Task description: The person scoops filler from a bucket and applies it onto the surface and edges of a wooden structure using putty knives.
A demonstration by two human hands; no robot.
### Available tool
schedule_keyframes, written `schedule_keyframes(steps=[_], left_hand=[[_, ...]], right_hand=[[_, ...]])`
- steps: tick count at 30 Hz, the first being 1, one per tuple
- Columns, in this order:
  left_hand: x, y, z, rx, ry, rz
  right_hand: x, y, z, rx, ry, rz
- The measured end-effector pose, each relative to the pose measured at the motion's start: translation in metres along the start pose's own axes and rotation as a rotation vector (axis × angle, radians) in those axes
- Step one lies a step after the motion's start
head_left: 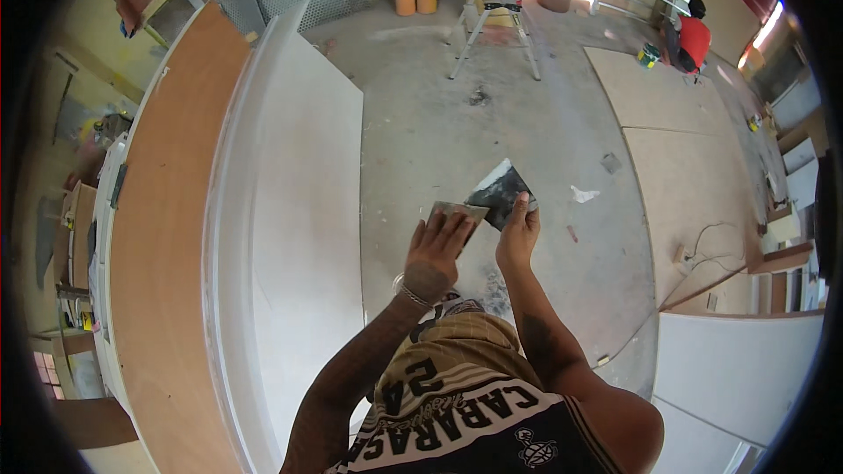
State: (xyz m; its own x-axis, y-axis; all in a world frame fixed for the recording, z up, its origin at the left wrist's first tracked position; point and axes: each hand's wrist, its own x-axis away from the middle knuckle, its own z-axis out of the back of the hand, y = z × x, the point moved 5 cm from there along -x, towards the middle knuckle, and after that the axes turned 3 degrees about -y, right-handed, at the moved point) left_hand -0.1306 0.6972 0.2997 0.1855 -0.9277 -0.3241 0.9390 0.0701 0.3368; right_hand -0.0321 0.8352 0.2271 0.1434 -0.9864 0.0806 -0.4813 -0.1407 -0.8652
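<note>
In front of my body, above the concrete floor, my right hand (520, 233) grips a black flat plate (502, 196) by its right side, thumb on top. White paste is smeared along the plate's upper left edge. My left hand (434, 253) is closed on a thin grey flat plate (458, 208), with its fingers laid over the top face. The grey plate's right corner meets or nearly meets the black plate; I cannot tell if they touch. Left of my hands stands a long white panel (307, 175) with a white moulded edge.
A brown wood panel (176, 175) runs beside the white one. Ahead stands a metal stepladder (498, 35). At the far right a person in red (694, 39) crouches by a green bucket (649, 56). Pale boards (676, 158) and a cable (716, 241) lie on the right.
</note>
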Motion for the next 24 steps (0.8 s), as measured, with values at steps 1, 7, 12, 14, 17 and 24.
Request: schedule_keyframes(steps=[1,7,12,14,17,24], left_hand=[[0.0,0.003,-0.002,-0.008,0.003,0.01],[0.004,-0.018,0.003,0.152,-0.005,0.154],[-0.004,-0.043,0.011,0.29,0.165,0.228],[-0.013,-0.057,0.007,0.42,0.171,0.391],[-0.011,-0.035,0.01,0.228,0.206,0.171],[-0.02,-0.111,0.012,0.697,0.38,0.533]], right_hand=[[0.005,-0.003,-0.006,-0.003,-0.011,-0.007],[0.011,-0.033,-0.041,0.489,-0.576,0.091],[0.027,-0.017,-0.045,0.591,-0.775,-0.009],[0.015,-0.012,-0.032,0.778,-0.648,0.175],[-0.004,-0.021,-0.022,0.589,-0.294,0.147],[0.035,-0.011,-0.012,0.851,-0.676,0.213]])
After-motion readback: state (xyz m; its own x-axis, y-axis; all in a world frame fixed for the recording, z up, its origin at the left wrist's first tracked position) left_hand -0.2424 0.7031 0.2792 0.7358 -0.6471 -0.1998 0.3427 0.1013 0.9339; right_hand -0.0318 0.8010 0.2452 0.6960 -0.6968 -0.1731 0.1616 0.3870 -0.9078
